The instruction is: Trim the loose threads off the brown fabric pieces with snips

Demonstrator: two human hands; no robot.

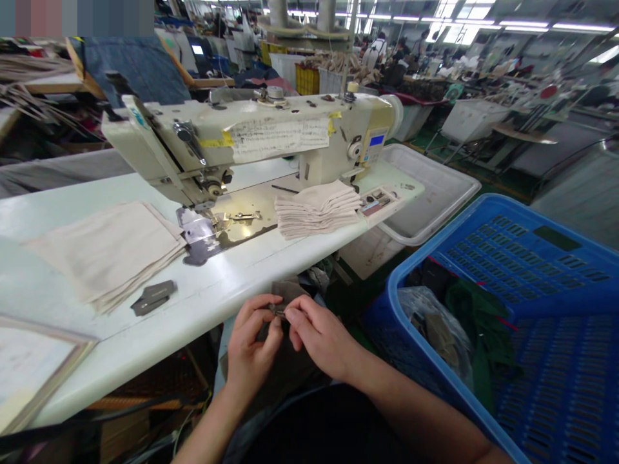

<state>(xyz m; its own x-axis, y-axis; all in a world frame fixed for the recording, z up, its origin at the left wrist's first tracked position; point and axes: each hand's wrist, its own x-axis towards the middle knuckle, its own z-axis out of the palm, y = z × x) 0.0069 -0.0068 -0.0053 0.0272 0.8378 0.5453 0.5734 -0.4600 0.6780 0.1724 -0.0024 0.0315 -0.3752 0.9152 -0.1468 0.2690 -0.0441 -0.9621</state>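
Observation:
Both my hands meet below the front edge of the white sewing table (pixel 232 283). My left hand (pixel 251 348) and my right hand (pixel 322 338) pinch a small dark piece of fabric (pixel 279 312) between their fingertips, over more grey-brown cloth (pixel 290 290) in my lap. The cream sewing machine (pixel 251 138) stands on the table ahead, its needle area (pixel 207 212) to the upper left of my hands.
A stack of beige fabric pieces (pixel 109 248) lies at the left, a folded beige stack (pixel 316 209) at the right of the machine. A small dark piece (pixel 153 296) lies near the table edge. A blue crate (pixel 522 303) with cloth stands at my right, a white bin (pixel 430 193) behind it.

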